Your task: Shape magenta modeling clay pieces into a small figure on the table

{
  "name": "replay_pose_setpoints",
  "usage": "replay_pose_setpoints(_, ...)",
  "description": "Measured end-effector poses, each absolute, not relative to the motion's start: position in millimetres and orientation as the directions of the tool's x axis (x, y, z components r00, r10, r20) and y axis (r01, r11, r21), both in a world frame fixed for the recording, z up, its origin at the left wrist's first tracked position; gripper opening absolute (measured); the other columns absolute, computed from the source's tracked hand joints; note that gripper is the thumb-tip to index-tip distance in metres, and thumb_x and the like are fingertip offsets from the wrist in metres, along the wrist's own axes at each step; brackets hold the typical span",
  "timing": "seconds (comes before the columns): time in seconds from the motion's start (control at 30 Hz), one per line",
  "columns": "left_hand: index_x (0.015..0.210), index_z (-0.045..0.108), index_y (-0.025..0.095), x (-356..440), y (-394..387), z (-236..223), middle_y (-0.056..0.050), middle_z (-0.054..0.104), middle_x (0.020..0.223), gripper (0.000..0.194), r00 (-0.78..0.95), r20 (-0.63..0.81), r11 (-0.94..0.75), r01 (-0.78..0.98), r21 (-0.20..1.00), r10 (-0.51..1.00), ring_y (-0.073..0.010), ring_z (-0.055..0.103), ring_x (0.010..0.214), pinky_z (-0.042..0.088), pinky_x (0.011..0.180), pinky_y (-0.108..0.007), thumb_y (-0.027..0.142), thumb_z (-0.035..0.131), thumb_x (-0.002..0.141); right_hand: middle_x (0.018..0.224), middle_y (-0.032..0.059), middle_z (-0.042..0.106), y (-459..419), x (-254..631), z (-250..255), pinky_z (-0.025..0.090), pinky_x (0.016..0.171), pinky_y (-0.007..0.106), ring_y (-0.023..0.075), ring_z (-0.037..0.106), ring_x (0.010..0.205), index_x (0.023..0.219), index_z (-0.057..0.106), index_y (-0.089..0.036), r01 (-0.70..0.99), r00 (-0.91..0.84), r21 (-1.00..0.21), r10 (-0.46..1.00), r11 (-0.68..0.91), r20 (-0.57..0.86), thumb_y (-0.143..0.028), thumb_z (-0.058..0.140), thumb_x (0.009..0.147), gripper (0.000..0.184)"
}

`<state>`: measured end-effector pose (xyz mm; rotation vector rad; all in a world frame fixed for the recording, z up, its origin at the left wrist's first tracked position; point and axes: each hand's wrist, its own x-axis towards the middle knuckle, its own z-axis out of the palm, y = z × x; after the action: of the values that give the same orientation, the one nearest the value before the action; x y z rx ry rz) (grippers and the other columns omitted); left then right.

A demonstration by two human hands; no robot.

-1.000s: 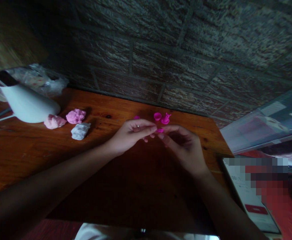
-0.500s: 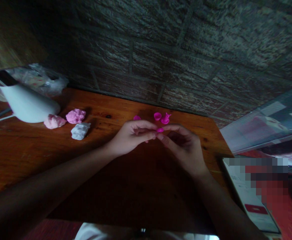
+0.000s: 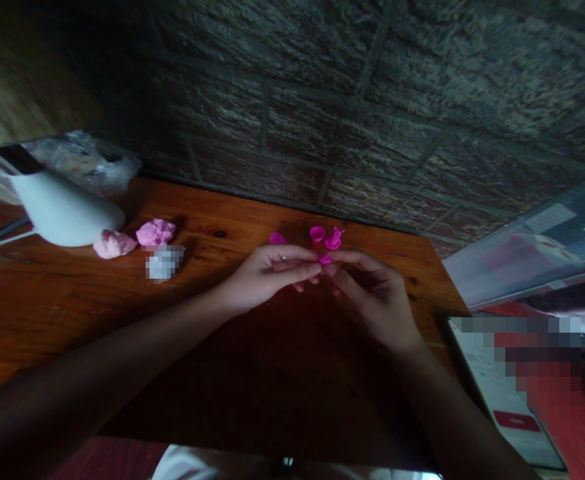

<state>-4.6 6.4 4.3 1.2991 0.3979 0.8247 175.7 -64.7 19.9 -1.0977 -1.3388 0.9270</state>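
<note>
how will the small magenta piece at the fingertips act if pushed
The small magenta piece is probably light, being tiny beside the left hand and right hand. Its uneven outline suggests it would hardly roll. It looks clay-like, so may dent.

Wood-grained counter (image 3: 232,207) is stretching across mid-view, its far edge running along a dark stone-block wall (image 3: 292,80) that is filling 12 o'clock. At 10, a brown wooden surface (image 3: 27,80) is showing. At 9, a smooth white tapered object (image 3: 67,207) is resting, a thin pale cord (image 3: 5,241) lying beside it; crumpled clear plastic (image 3: 105,167) is bunching behind. At 3, a translucent panel (image 3: 522,253) is standing. At 4, a pale slab (image 3: 502,387) with a red block is lying, partly masked by pixels.
</note>
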Motion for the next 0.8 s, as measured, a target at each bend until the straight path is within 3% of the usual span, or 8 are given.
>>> replay_pose_setpoints(0.37, 0.086, 0.08, 0.016, -3.2, 5.2, 0.8, -0.005, 0.074, 0.086, 0.023, 0.702, 0.069, 0.288, -0.377, 0.88, 0.709, -0.0111, 0.064, 0.074, 0.046, 0.063, -0.022, 0.037, 0.086, 0.079, 0.09, -0.0017, 0.08, -66.0, 171.2, 24.5, 0.057, 0.058, 0.022, 0.0103, 0.068, 0.066, 0.099, 0.081, -0.03, 0.019, 0.031, -0.959, 0.959, 0.281, 0.282, -0.026, 0.08, 0.086, 0.014)
replay_pose_setpoints(0.8, 0.085, 0.081, 0.017, -3.1, 4.2, 2.5, -0.002, 0.073, 0.082, 0.021, 0.712, 0.03, 0.35, -0.381, 0.856, 0.702, -0.01, 0.064, 0.074, 0.046, 0.064, -0.02, 0.032, 0.09, 0.074, 0.087, -0.0008, 0.079, -66.6, 168.1, 25.5, 0.056, 0.057, 0.024, 0.0101, 0.064, 0.061, 0.096, 0.081, -0.028, 0.036, 0.041, -0.966, 0.965, 0.257, 0.259, -0.032, 0.08, 0.086, 0.011)
